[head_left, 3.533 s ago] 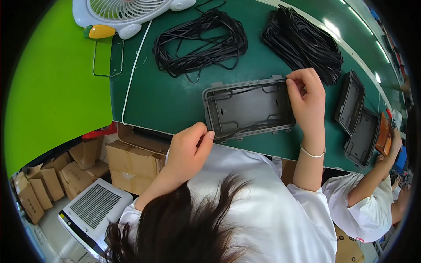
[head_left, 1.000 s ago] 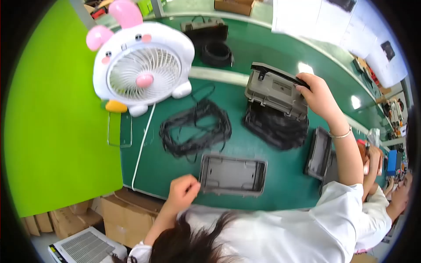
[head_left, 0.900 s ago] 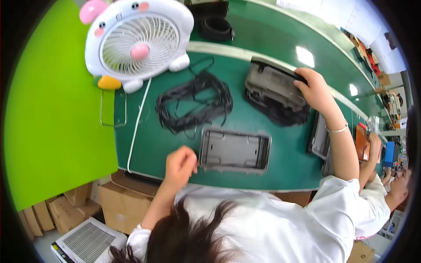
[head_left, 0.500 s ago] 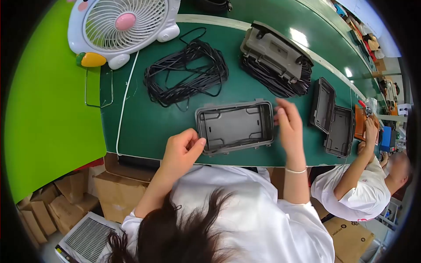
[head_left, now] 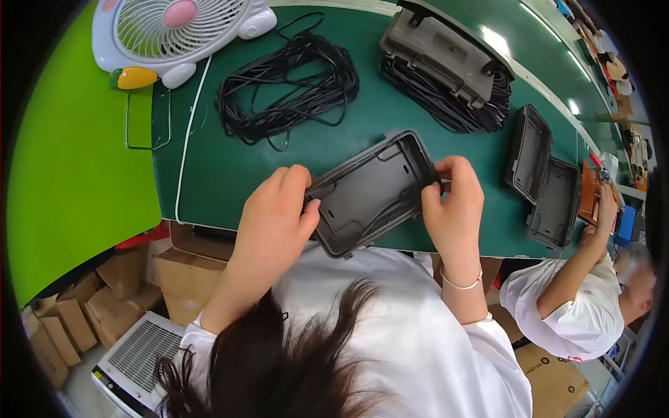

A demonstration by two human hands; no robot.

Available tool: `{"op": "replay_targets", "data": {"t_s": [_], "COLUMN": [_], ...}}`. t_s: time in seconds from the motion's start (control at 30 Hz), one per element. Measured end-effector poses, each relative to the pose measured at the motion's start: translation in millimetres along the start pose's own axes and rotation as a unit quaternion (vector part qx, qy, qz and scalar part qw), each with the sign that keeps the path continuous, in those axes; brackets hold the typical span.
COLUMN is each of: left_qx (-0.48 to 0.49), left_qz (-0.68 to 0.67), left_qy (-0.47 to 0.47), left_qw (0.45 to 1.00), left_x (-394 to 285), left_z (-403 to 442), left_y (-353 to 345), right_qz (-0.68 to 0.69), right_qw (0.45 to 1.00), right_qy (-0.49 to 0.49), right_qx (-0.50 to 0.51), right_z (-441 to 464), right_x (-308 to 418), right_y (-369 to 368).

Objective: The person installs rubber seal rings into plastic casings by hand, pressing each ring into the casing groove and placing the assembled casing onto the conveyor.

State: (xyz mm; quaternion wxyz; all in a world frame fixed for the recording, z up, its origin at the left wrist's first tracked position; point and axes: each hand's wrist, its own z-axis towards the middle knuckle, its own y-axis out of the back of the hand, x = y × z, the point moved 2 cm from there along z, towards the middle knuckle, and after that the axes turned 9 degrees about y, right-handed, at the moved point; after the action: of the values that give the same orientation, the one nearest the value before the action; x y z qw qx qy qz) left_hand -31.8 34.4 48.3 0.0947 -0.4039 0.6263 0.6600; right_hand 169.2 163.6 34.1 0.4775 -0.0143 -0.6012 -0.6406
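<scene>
A dark grey plastic box half [head_left: 366, 191], hollow side up, is tilted between both hands near the table's front edge. A thin black strip or cord runs along its inner lower side; I cannot make out which. My left hand [head_left: 279, 209] pinches the left end with thumb and fingers. At the right end, my right hand [head_left: 454, 198] grips the rim, thumb toward the inside. Beyond the box lies a loose coil of black cable [head_left: 289, 87]. Another grey box [head_left: 442, 52] rests on a second bundle of black cable [head_left: 446, 97].
An opened dark grey box [head_left: 554, 198] lies to the right on the green table [head_left: 209, 184]. A white fan [head_left: 185, 31] stands at the far left by a white cord [head_left: 189, 139]. A co-worker [head_left: 564, 299] sits at the right. Cardboard boxes [head_left: 185, 279] are below.
My right hand has closed on the box's right end, and my left hand keeps its end. The box has turned, its right end swinging away from me. The view has shifted slightly.
</scene>
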Motion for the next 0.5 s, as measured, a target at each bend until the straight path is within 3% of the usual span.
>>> {"op": "replay_targets", "data": {"t_s": [0.17,0.27,0.37,0.5], "left_qx": [0.063,0.052,0.065,0.06], "left_qz": [-0.091,-0.143,-0.156,-0.145], "left_qy": [0.048,0.105,0.112,0.092], "left_qw": [0.993,0.983,0.979,0.983], "left_x": [-2,-4,-1,-4], "left_z": [-12,-16,-17,-18], "left_y": [-6,-5,-5,-5], "right_qz": [0.011,-0.04,-0.039,-0.023], "right_qw": [0.997,0.998,0.999,0.998], "right_qy": [0.054,0.013,-0.027,-0.021], "right_qx": [-0.053,-0.044,-0.016,-0.055], "right_z": [11,5,-2,-1], "right_x": [2,1,0,-1], "right_y": [-6,3,9,9]}}
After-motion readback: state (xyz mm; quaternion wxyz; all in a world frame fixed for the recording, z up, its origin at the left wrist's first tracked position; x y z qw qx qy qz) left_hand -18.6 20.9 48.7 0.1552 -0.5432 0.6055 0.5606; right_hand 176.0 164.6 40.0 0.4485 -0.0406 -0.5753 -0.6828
